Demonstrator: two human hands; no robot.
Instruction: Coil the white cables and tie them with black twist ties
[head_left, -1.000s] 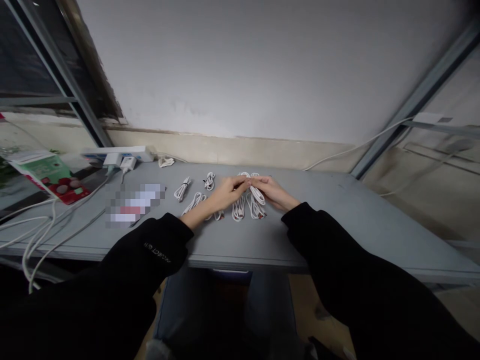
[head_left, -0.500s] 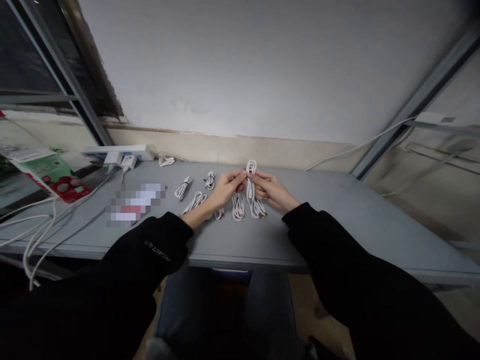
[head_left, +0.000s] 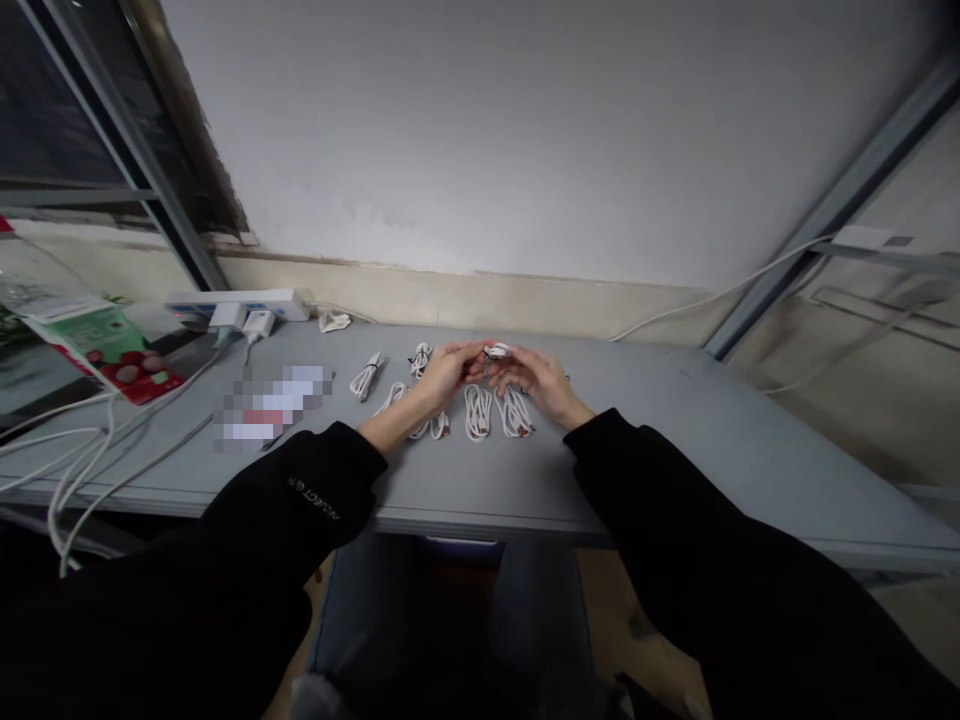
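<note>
Honestly, your main risk is a slip: you have the coil (head_left: pixel 497 351) by its ends, and if either set of fingertips eased, its loops could spring apart or it could drop. Below it, on the near side, lie the middle cable (head_left: pixel 478 413) and the right cable (head_left: pixel 514 412), so a fallen loop might snag on their plugs. Your left wrist also crosses over the left cable (head_left: pixel 391 398); a dip there could push it out of shape.

As for the grip, your left hand (head_left: pixel 450 368) is drawn in narrow, thumb and fingers pinching the coil's left end. Your right hand (head_left: pixel 541 380) seems to hold the other end, its remaining fingers curled more loosely beneath. The coil sits edge-on between your hands, over the desk (head_left: pixel 675 430); whether a tie binds it, I cannot tell. Just beyond your left hand lies the tied bundle (head_left: pixel 421 358), near enough to brush.
</note>
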